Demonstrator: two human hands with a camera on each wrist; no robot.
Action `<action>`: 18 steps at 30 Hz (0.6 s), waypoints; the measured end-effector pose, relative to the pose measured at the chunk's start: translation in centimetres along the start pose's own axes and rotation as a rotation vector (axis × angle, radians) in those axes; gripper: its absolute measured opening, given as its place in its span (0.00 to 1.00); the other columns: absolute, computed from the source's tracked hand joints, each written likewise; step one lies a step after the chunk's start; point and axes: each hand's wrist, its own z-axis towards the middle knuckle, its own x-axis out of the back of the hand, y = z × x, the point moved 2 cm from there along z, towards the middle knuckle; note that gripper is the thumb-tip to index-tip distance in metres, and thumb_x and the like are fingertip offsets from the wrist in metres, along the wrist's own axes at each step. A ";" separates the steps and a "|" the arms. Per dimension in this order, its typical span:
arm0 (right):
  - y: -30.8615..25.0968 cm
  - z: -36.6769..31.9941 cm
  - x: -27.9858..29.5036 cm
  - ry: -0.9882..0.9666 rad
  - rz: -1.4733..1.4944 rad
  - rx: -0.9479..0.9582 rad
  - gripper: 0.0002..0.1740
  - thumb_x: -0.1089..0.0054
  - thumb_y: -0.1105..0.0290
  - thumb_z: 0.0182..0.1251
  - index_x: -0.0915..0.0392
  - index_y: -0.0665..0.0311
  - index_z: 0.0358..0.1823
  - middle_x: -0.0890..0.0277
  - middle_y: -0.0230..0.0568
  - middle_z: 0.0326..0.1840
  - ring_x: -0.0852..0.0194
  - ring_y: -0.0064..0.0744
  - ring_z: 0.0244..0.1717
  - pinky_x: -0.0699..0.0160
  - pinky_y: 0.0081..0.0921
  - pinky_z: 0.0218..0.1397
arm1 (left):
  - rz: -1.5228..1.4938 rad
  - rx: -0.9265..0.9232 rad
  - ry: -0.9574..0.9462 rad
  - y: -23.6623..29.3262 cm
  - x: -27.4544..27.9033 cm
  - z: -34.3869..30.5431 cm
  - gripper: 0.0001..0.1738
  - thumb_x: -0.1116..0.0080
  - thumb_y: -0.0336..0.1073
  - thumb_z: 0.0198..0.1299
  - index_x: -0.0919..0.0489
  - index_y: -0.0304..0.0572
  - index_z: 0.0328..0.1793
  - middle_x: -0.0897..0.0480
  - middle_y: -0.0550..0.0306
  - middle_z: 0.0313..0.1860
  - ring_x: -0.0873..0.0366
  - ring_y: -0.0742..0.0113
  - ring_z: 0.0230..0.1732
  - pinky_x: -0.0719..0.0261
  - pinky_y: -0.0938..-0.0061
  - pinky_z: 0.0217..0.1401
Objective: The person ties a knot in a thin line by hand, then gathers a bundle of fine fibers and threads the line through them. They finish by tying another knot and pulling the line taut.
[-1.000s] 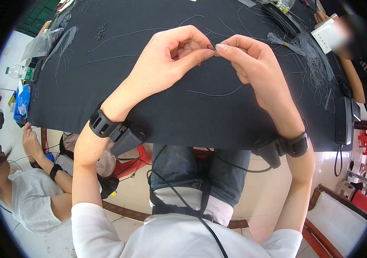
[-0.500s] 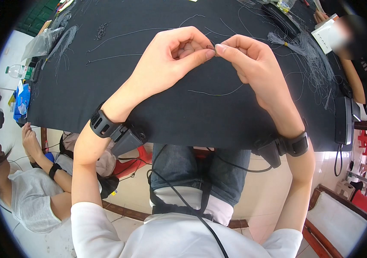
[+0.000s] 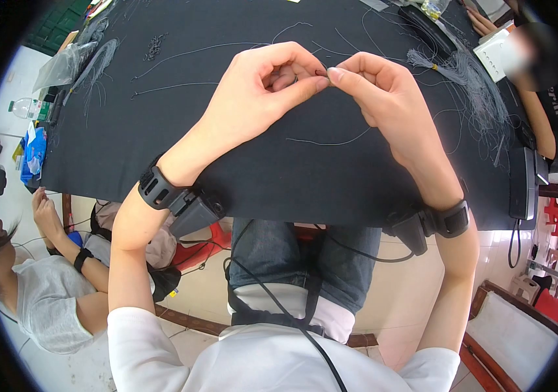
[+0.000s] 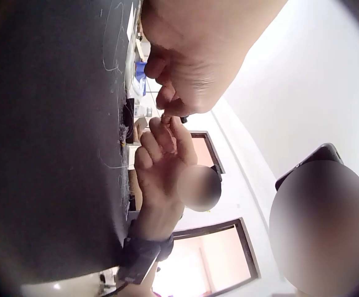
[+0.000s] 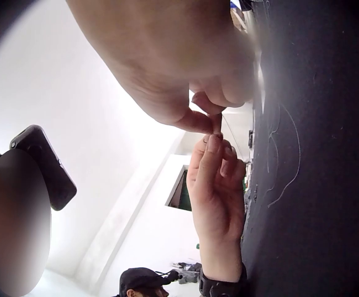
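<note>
Above the black cloth both hands meet at their fingertips. The left hand pinches a tiny dark item, perhaps a small hook, between thumb and index finger. Against it the right hand pinches a thin grey line, thumb on index finger. That line's loose end lies on the cloth below the hands. In the right wrist view the left hand touches the right hand's fingertips; the item itself is mostly hidden by fingers. The left wrist view shows the right hand below the left hand.
A bundle of grey lines lies at the right, near a black case and a white box. Small dark pieces and single lines lie at the upper left. Another person sits at each side.
The left hand has shifted slightly down and to the right, its fingertips still meeting the right hand's. The right hand looks nearly unmoved. At the upper right, the other person's hand has moved.
</note>
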 end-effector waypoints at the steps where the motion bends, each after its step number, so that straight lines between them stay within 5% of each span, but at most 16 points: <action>1: 0.0 0.0 0.0 -0.003 0.005 0.000 0.14 0.44 0.63 0.62 0.22 0.69 0.33 0.30 0.27 0.20 0.42 0.11 0.21 0.46 0.14 0.22 | -0.009 0.003 0.000 -0.1 0.0 0.0 0.06 0.39 0.31 0.54 0.20 0.39 0.37 0.30 0.68 0.18 0.42 0.83 0.19 0.43 0.85 0.23; 10: 0.3 0.1 0.0 -0.033 0.055 -0.024 0.15 0.46 0.61 0.63 0.21 0.67 0.35 0.30 0.27 0.21 0.41 0.12 0.23 0.45 0.14 0.25 | -0.125 0.030 0.016 0.2 0.0 0.0 0.05 0.41 0.31 0.56 0.20 0.38 0.37 0.24 0.66 0.23 0.35 0.84 0.23 0.37 0.87 0.27; 14: 0.2 0.2 0.2 -0.035 0.111 -0.085 0.15 0.47 0.61 0.63 0.20 0.66 0.38 0.31 0.27 0.23 0.39 0.13 0.26 0.43 0.13 0.28 | -0.083 0.081 -0.059 0.4 0.6 0.0 0.06 0.43 0.32 0.58 0.21 0.40 0.40 0.21 0.63 0.31 0.28 0.81 0.33 0.31 0.85 0.38; 18: 0.5 0.5 0.6 -0.022 0.140 -0.106 0.15 0.48 0.62 0.64 0.21 0.64 0.42 0.35 0.23 0.22 0.43 0.11 0.21 0.46 0.10 0.23 | -0.061 0.093 -0.069 0.2 0.9 0.1 0.06 0.43 0.32 0.58 0.21 0.40 0.40 0.21 0.63 0.31 0.27 0.80 0.32 0.31 0.86 0.38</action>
